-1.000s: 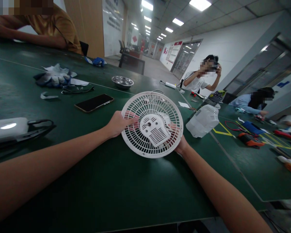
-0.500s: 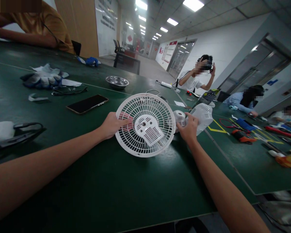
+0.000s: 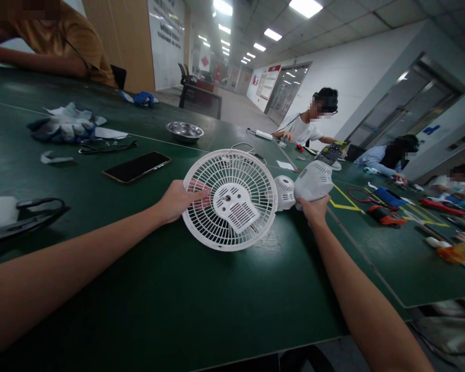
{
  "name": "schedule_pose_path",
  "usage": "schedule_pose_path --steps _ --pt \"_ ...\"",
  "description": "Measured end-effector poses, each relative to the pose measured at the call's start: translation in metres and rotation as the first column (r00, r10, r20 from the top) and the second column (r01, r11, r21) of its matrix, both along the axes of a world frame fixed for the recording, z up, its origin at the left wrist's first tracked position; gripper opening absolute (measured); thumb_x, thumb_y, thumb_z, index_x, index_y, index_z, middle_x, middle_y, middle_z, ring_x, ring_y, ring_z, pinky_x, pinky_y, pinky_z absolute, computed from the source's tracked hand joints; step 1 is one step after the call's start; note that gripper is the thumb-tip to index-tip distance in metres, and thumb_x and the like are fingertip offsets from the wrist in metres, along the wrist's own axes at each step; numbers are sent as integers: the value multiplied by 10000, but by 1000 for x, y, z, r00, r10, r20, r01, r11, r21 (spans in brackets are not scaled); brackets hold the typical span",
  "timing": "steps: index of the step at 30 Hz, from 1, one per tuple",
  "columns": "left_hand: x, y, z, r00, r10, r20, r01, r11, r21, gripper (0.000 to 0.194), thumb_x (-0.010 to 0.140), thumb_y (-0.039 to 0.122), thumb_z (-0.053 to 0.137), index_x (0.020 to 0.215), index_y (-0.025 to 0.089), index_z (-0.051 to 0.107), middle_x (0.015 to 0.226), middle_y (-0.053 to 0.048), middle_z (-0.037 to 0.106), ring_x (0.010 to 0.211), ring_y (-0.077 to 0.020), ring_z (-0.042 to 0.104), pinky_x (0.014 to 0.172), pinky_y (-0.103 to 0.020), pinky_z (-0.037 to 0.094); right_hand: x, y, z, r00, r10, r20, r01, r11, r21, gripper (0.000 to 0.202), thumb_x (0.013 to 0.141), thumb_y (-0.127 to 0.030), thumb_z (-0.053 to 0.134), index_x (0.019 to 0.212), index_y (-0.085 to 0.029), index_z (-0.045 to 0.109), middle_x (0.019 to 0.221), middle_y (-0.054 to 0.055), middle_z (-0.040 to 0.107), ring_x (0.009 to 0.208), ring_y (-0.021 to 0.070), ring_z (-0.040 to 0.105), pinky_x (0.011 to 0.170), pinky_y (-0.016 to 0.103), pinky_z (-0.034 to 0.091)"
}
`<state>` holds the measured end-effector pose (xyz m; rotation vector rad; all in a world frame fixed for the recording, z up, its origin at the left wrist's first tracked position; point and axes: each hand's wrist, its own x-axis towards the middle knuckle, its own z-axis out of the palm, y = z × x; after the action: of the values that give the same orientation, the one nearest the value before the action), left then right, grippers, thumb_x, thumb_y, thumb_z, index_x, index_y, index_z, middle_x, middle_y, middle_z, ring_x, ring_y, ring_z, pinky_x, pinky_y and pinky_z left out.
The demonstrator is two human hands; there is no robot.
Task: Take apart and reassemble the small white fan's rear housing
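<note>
Dark green table (image 3: 178, 299). Lying on it: black phone (image 3: 136, 167), steel bowl (image 3: 185, 131), gloves (image 3: 64, 127), white paper strip (image 3: 54, 157), black strap (image 3: 39, 213), tools on adjoining table (image 3: 387, 214).

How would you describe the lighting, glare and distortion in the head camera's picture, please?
Head view: ceiling panels blow out white; soft sheen on the green table; wide-lens bending stretches both forearms at the edges; the fan grille and left hand stay sharp.

Both bare forearms reach forward toward twelve o'clock; the left hand (image 3: 176, 200) pinches with fingers curled, the right hand (image 3: 313, 208) closed in a raised grip.
</note>
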<state>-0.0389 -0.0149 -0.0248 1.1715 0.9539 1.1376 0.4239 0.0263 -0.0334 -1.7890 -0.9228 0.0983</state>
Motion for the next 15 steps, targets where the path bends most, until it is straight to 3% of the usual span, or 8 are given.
schedule_pose_path --steps 3,6,11,15 --pt "2 -1 2 1000 17 12 -17 1000 -25 174 800 214 840 957 180 772 953 -89 802 841 -266 784 858 -532 651 -1 4 -2 999 -46 -11 47 998 50 878 403 -392 933 1133 -260 462 1189 138 660 1167 400 636 1059 609 476" --pt "3 -2 3 999 45 -1 -45 999 -29 156 804 195 819 945 161 760 933 -91 798 818 -253 781 855 -526 645 -7 7 5 999 -49 -4 49 986 157 833 504 -437 884 1172 -248 422 1242 118 654 1156 324 658 1051 527 510" --pt "2 -1 2 1000 5 -6 -5 1000 9 166 801 235 828 944 174 770 929 -87 799 829 -261 782 856 -521 643 -34 1 23 991 75 107 -109 927 360 749 658 -444 799 1236 -235 371 1246 123 662 1099 269 695 977 459 553" --pt "1 -2 3 1000 0 2 0 1000 4 192 792 260 845 952 177 779 924 -82 801 823 -260 781 863 -524 641 -57 -5 24 969 203 141 -236 928 289 748 686 -461 786 1255 -238 355 1234 129 669 1068 283 704 952 465 559"
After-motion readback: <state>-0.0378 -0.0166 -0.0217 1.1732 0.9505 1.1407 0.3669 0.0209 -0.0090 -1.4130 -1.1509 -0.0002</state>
